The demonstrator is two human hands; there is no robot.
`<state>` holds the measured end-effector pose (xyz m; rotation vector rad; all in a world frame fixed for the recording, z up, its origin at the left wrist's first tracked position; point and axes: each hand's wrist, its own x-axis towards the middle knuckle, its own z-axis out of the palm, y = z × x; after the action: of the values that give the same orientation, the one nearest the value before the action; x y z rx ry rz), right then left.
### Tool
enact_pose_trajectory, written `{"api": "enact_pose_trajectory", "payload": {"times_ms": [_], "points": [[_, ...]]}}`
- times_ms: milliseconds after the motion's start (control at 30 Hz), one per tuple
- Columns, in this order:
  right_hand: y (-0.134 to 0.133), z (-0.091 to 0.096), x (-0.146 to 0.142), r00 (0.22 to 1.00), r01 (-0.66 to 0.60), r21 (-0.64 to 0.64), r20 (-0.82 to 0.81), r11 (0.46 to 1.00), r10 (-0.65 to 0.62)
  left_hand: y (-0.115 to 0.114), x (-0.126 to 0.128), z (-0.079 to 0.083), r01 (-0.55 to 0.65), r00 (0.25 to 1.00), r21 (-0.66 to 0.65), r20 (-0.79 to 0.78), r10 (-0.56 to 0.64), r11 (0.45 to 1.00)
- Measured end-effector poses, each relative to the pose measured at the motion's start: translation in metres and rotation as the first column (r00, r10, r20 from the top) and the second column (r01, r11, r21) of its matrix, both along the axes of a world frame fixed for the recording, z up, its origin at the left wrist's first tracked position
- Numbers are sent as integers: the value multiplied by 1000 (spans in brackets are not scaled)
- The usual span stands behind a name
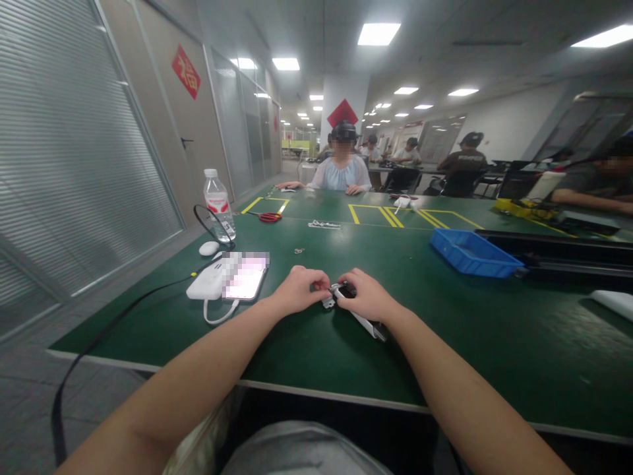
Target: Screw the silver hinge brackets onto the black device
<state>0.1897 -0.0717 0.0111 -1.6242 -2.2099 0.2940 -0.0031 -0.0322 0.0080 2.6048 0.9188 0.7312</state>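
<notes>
The right hand clasped the device on the table, long axis running far left to near right; at its far end the left hand curled by 1 white part, pinch unclear.

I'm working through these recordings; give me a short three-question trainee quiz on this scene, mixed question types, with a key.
1. True or false: the right hand holds the white-and-black part.
2. Fill in: the tray to the right of both hands is ____.
3. Which is nearer the left hand: (a) the red-handled scissors or (b) the phone?

Key: 1 true; 2 blue; 3 b.
</notes>
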Motion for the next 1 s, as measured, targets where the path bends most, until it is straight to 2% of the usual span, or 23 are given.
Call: {"api": "enact_pose_trajectory", "payload": {"times_ms": [167,333,467,667,867,1000], "points": [[1,0,2,997,-74,16,-5,997,74,-3,2,0,58,998,-93,-7,-58,994],[1,0,5,989,-146,26,4,989,146,-3,3,0,39,998,-32,-40,-40,999],[0,-1,8,981,-196,24,16,980,196,-4,2,1,71,996,-25,-52,-72,997],[-2,0,7,979,-199,17,51,980,198,-2,1,1,120,993,-95,3,-120,988],[-6,5,2,983,-171,26,74,985,169,2,-4,2,258,965,-186,95,-244,948],[-9,8,-3,985,-143,21,97,990,140,2,-7,3,250,967,-182,100,-235,951]]}}
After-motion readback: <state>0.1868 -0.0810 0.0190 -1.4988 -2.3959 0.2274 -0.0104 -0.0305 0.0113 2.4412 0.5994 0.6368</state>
